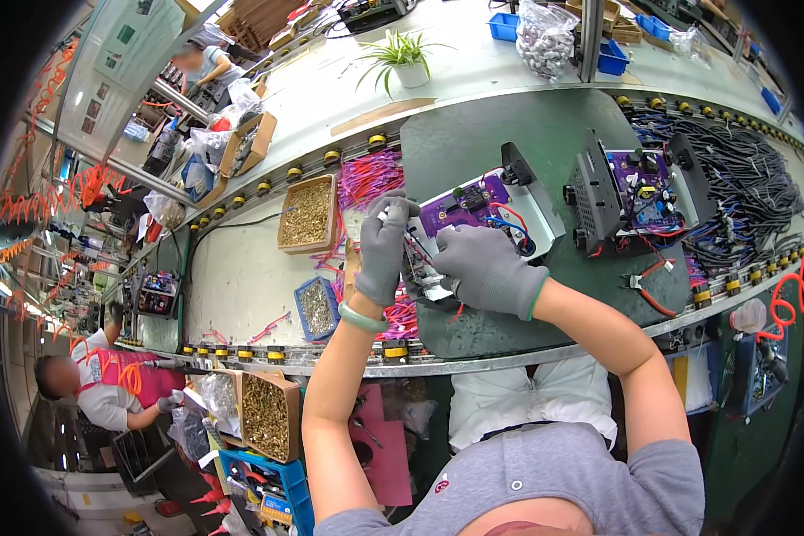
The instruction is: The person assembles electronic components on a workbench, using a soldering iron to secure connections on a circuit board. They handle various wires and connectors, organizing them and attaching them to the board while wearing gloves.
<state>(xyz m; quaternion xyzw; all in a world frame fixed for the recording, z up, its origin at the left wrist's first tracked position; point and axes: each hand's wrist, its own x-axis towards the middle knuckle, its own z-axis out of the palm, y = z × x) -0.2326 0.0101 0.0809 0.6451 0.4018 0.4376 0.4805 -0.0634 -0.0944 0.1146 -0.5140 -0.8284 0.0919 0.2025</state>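
The pale surface [241,286] runs across the view, carrying a dark green mat [456,121]. A broad heap of dark cables [750,188] lies to the mat's right. On the mat's right part sits a second open unit [639,192] with dark panels; left of it, directly before the person, is the open device [473,210], its purple board exposed in a pale metal tray. The gloved right hand [491,268] bends over the device's near left part, and the gloved left hand [384,250] curls at its left end; what either grips is unclear. Left of them stand a box of brass-coloured parts [307,214] and a smaller blue tray [316,308]. Red-handled cutters [657,302] lie at the mat's near right.
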